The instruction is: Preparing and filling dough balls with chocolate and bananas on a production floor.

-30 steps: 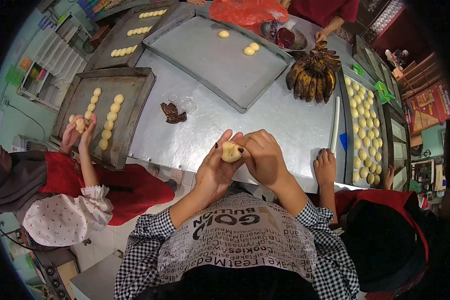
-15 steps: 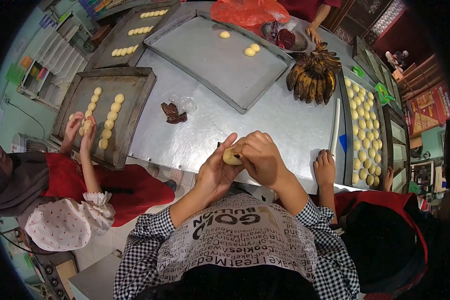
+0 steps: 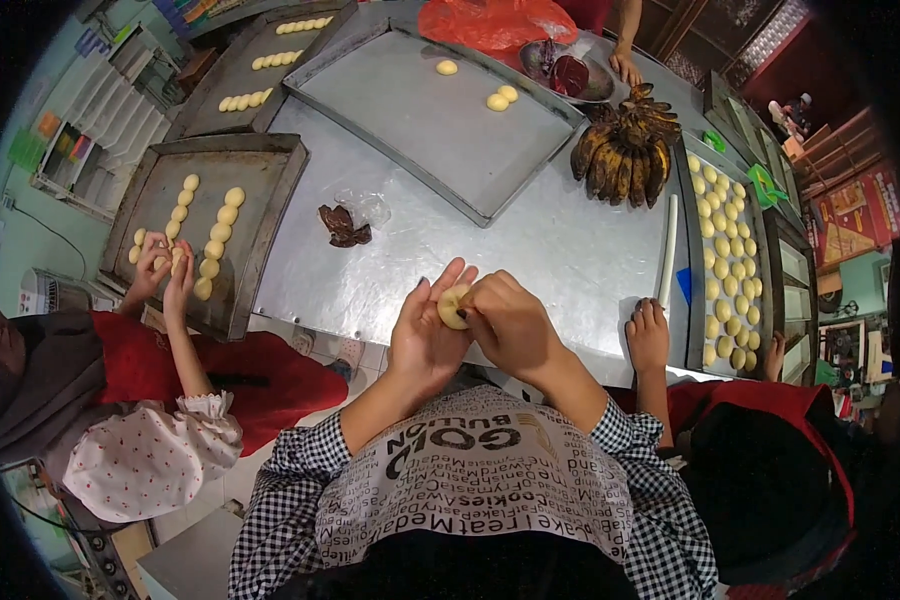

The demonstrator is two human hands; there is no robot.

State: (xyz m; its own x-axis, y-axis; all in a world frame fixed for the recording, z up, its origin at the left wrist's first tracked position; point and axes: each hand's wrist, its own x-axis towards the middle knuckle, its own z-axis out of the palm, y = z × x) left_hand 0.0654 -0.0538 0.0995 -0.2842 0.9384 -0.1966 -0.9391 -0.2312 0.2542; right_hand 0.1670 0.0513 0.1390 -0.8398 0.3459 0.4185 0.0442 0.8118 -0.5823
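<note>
A small pale-yellow dough ball (image 3: 453,305) lies against the fingers of my left hand (image 3: 430,335), which cradles it with the palm turned up and the fingers stretched out. My right hand (image 3: 510,325) closes over its right side, thumb and fingers pinching the dough's edge. Part of the dough is hidden behind the right fingers. Both hands are above the near edge of the metal table (image 3: 370,290). Beyond them stands a large metal tray (image 3: 400,110) with three dough balls (image 3: 498,102) at its far right end.
A dark brown lump (image 3: 344,227) rests beside clear plastic. Ripe bananas (image 3: 625,150) and a bowl (image 3: 598,82) stand far right. A co-worker's hands (image 3: 175,265) work over a left tray (image 3: 260,245) of dough balls. Another person's hand (image 3: 648,335) rests near a full tray (image 3: 698,300).
My hands have shifted slightly left and the dough has turned to show a rounder, flatter face. My left fingers are straighter. The co-worker's hands at left have moved slightly.
</note>
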